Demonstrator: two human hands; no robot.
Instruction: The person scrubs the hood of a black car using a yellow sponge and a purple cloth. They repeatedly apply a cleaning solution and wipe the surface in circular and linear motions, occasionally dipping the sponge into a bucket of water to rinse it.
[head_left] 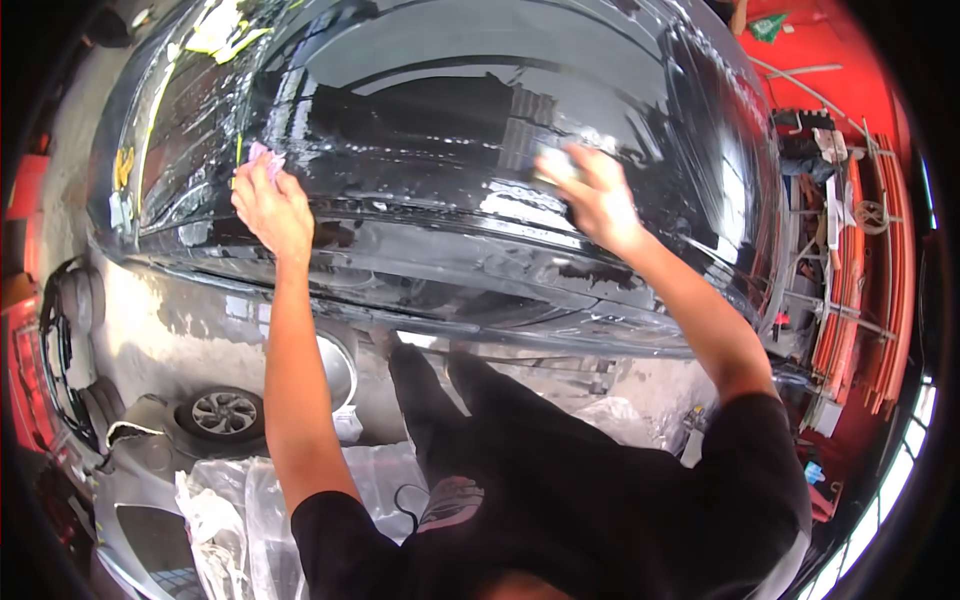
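A wet, glossy black car body (pixel 420 110) spreads out in front of me, with streaks of water and suds on its panels. My left hand (pixel 275 210) rests near the panel's left side, its fingers closed on a crumpled pink-purple cloth (pixel 266 160). Farther right, my right hand (pixel 603 195) is on the panel, slightly blurred, with its fingers bent around a small pale pad (pixel 553 163). Whether that pad is a sponge or a block I cannot make out. Reflections of the room cover much of the black surface.
A wheel (pixel 226 413) lies on the floor at the lower left, near a white bucket (pixel 338 372). Clear plastic sheeting (pixel 290 500) and a grey car part (pixel 140 470) lie close by. Metal racking with red-orange lengths (pixel 850 280) stands along the right. Yellow-green material (pixel 222 32) lies at the car's far left.
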